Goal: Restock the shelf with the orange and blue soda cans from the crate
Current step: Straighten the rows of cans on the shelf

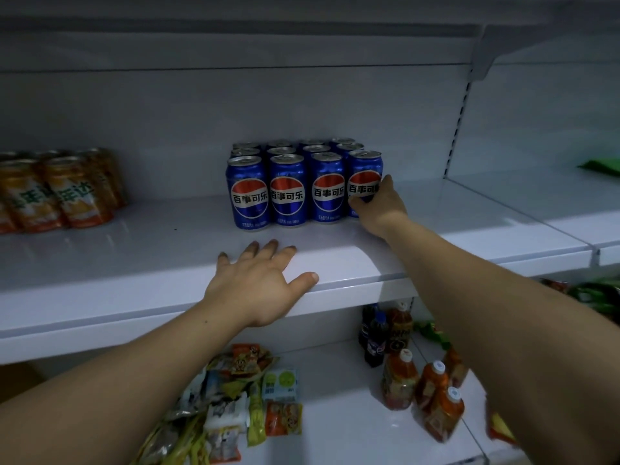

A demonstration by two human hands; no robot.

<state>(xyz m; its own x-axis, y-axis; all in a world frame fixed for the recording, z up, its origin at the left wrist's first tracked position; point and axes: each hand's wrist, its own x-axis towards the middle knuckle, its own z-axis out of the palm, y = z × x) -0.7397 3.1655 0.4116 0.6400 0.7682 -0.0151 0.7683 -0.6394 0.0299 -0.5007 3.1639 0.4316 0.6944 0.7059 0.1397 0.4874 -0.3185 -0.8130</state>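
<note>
The front-right blue can (364, 177) is gripped by the right hand (380, 208). The thumb is pressed against the lower front of the can and the fingers are curled round its right side, where they are partly hidden. The can stands on the shelf (134, 263) as the right corner of the block of blue cans (285, 186), touching its left neighbour.

The block is four cans wide and several rows deep; the exact number of rows cannot be told. Every can in it is upright, its long axis vertical and its pull-tab top upward. The front row's red, white and blue logos are turned toward the shelf's front edge.

The left hand (258, 283) is laid flat, with fingers spread and nothing held, on the shelf's front lip. It lies in front of the block and apart from it.

Well to the left of the block, on the same shelf, a cluster of orange cans (60, 193) is seen. They stand on their bases, labels toward the front, and are partly cut off by the frame edge. Far to the right of the block, past the shelf upright, a green packet (600, 167) is visible.

On the lower shelf (335, 414), below the block, a loose pile of snack packets (235, 397) is spread. Below and to the block's right, orange-capped juice bottles (432, 384) and dark bottles (372, 333) stand upright.
</note>
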